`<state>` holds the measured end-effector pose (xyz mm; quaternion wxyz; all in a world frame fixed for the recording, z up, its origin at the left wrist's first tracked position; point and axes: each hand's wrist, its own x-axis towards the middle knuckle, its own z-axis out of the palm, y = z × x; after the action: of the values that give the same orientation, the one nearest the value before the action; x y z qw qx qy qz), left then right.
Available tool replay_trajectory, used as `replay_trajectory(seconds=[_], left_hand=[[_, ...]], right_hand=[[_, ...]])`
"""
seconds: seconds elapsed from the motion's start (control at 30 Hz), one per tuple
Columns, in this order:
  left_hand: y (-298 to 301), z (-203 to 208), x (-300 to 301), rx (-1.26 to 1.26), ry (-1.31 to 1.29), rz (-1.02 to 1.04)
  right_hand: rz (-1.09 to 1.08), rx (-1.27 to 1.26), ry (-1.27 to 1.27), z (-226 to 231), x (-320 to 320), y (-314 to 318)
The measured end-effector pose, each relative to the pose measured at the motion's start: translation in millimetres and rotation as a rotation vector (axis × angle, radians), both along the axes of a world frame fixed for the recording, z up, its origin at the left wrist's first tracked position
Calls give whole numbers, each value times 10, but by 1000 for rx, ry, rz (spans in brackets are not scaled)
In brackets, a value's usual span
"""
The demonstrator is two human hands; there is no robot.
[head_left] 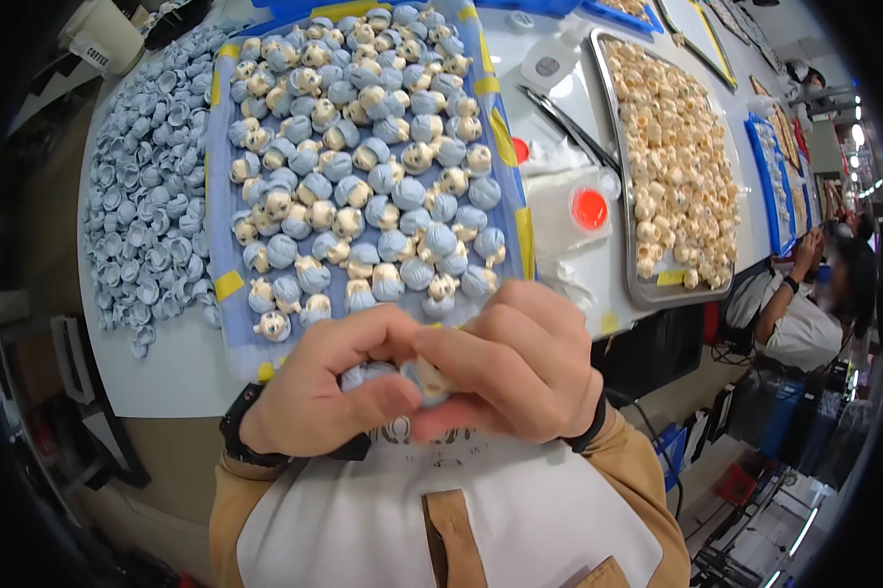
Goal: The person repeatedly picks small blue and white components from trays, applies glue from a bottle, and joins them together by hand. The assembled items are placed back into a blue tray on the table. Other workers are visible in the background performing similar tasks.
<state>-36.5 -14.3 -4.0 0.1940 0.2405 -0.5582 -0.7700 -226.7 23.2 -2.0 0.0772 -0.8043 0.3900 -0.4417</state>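
My left hand (314,387) and my right hand (525,363) meet close to my chest, at the near edge of a blue tray. Between their fingertips is a small doll head (430,380), cream-coloured, with a pale blue hair piece against it. Another pale blue hair piece (365,372) shows inside the curl of my left fingers. Both hands are closed, and the fingers cover much of what they hold. Just beyond them, the blue tray (228,323) with yellow tape on its rim carries many doll heads with blue hair (378,211).
Loose blue hair pieces (152,206) lie heaped left of the tray. To the right, a metal tray (630,265) holds bare cream heads (677,157). Between the trays are black tweezers (571,122), a clear bottle (554,59) and a red-topped container (588,209). Another person (804,314) sits at far right.
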Motion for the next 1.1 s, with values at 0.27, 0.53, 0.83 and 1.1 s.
replay_trajectory(seconds=[0.27,0.53,0.83,1.1], left_hand=[[159,50,294,-31,-120,236],[12,83,757,-177,-225,448],[-14,128,792,-139,-202,521],[-93,85,763,-67,-148,489]], right_hand=[[266,708,-255,-26,-401,475],[-357,550,522,-1959,-972,1165],[-563,969,384,-2888,-593,344],[-597,998,310,-2857,-668,364]])
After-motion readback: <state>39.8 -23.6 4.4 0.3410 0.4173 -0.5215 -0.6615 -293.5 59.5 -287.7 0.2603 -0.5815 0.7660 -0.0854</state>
